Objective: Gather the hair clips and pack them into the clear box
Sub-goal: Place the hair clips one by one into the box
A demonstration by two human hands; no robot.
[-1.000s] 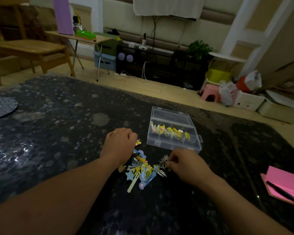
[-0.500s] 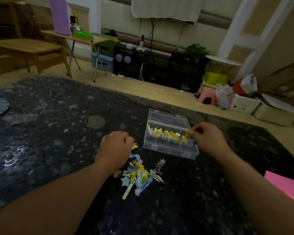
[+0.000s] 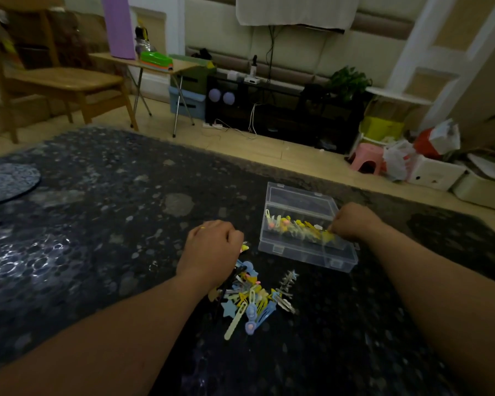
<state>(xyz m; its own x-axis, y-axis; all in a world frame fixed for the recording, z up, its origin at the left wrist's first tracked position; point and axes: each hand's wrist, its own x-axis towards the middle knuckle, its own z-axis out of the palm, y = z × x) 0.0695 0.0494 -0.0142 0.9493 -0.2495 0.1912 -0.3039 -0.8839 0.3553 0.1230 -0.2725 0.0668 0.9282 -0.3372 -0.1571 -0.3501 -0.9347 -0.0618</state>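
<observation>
nearby, left hand over clips, pink stool

Only one cam, head-mounted wide-angle, pointed forward and down, close over the dark tabletop; far wall at 12 o'clock.

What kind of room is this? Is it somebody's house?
Most likely a living room in someone's home: there's a wooden chair, a small folding table and a pink stool on the floor.
</observation>
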